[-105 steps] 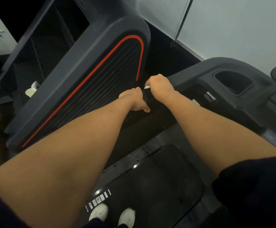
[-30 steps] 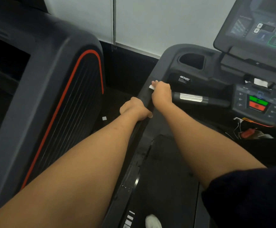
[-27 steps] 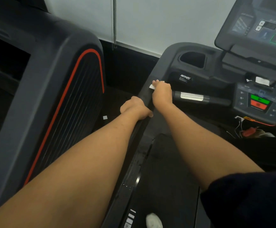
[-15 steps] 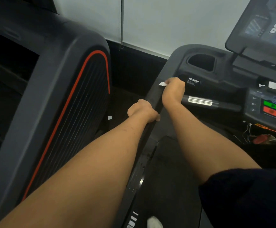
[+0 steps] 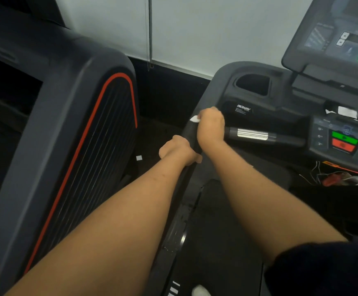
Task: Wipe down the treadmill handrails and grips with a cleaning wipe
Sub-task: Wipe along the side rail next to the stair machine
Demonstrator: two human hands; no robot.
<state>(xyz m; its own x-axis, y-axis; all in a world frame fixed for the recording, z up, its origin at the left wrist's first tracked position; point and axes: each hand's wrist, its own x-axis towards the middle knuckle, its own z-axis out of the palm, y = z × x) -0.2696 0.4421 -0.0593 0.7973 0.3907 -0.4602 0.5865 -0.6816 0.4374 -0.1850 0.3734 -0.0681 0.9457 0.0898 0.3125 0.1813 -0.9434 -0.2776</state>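
Observation:
The treadmill's dark left handrail [image 5: 189, 133] runs up the middle of the view toward the console. My left hand [image 5: 177, 149] grips the rail lower down, fingers curled round it. Just above it my right hand [image 5: 210, 127] is wrapped round the same rail, holding a white cleaning wipe [image 5: 194, 119] against it; only a small corner of the wipe sticks out at the left of my fist. A horizontal grip bar with a silver sensor band [image 5: 252, 134] reaches right from beside my right hand.
The console [image 5: 342, 142] with green and red buttons lies right, a screen [image 5: 344, 39] above it, a cup holder [image 5: 252, 84] behind my hands. A neighbouring machine's dark shroud with a red stripe [image 5: 77, 146] fills the left. The belt [image 5: 216, 242] is below.
The view has swung from the neighbouring machine toward the console. My right hand slid up the rail with the wipe, then back down close to my left hand, which keeps its grip.

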